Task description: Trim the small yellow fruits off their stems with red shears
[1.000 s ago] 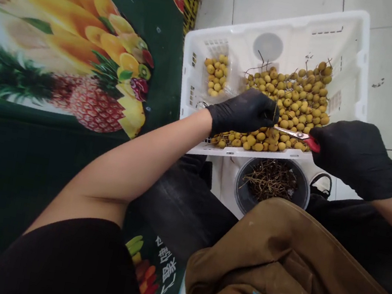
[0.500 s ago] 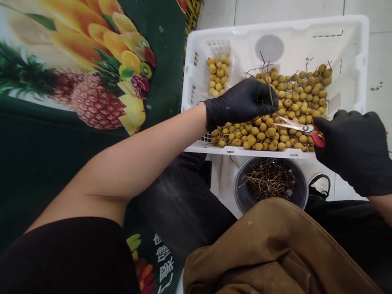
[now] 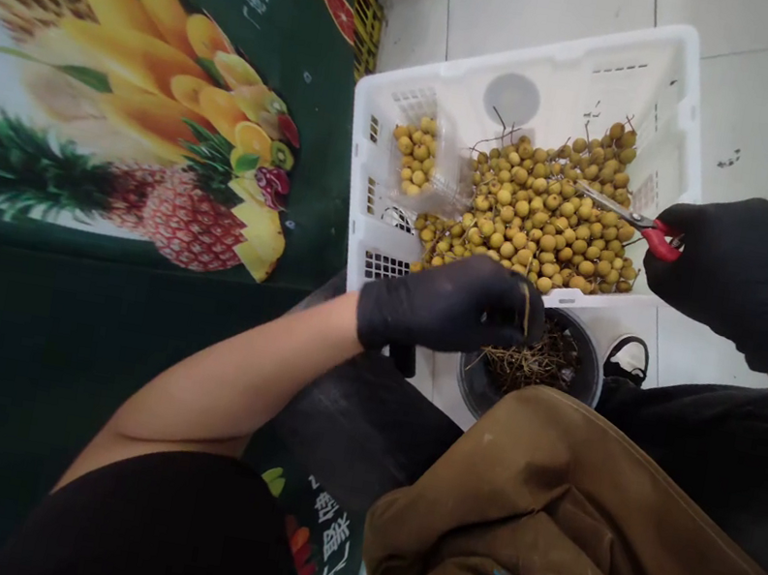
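Black gloves cover both hands. My left hand [image 3: 458,308] is closed on a thin brown stem [image 3: 526,309], over the left rim of a dark bucket [image 3: 591,361] that holds cut twigs [image 3: 541,358]. In my right hand [image 3: 754,276] are red-handled scissors [image 3: 621,211]; their blades point left above the longans, and I cannot tell whether they are fully closed. A white plastic crate [image 3: 539,63] holds many loose yellow-brown longans [image 3: 551,212], a few with stems. At the crate's left end, a clear plastic box [image 3: 451,176] contains more longans [image 3: 416,154].
A green banner with printed fruit [image 3: 191,206] fills the left side. Behind it shows a yellow crate [image 3: 364,24]. Pale floor tiles [image 3: 766,116] surround the white crate. A brown apron [image 3: 538,510] covers my lap, and a shoe [image 3: 628,358] is beside the bucket.
My left hand has moved down toward me with the stem, from above the longans to over the bucket. My right hand has drawn slightly right and up with the scissors.
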`<state>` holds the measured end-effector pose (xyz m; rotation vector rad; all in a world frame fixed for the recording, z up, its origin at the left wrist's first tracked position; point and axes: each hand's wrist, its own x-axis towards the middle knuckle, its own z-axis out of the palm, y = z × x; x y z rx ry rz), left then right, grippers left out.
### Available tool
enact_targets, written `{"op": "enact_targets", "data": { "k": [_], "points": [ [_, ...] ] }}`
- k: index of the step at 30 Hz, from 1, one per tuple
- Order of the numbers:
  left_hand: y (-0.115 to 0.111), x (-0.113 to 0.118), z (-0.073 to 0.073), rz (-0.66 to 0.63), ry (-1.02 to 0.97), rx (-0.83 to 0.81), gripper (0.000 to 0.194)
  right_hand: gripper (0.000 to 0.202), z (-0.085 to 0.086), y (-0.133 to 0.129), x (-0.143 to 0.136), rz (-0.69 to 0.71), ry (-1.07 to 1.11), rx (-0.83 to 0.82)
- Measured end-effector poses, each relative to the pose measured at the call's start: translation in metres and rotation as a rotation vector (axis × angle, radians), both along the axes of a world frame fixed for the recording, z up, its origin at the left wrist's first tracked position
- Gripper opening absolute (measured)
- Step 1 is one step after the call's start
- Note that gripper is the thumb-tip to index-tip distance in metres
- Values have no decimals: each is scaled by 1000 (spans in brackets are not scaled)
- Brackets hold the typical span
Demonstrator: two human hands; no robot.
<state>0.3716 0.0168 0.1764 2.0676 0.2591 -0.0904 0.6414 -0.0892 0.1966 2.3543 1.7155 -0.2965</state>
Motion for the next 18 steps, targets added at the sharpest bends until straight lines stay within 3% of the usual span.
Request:
{"op": "enact_targets", "data": {
  "k": [2,5,8,10,13,15,18],
  "points": [
    [-14,1,-7,-116,99,-14,28,42,-1,-1,0,-15,15,11],
    [-15,7,-18,-178,207,-38,47,40,0,-1,1,-11,41,-34],
    [0,15,-22,-161,222,-36,30,40,2,-2,5,18,65,-47],
    [12,20,-27,-44,186,102,17,40,2,-3,9,20,85,-30],
    [28,30,-47,140,183,498,25,40,2,-3,11,10,117,-47],
    [35,36,-62,122,249,689,33,41,1,-3,12,13,140,-60],
    [42,42,-79,33,345,777,23,40,1,-3,11,23,158,-68]
  ]
}}
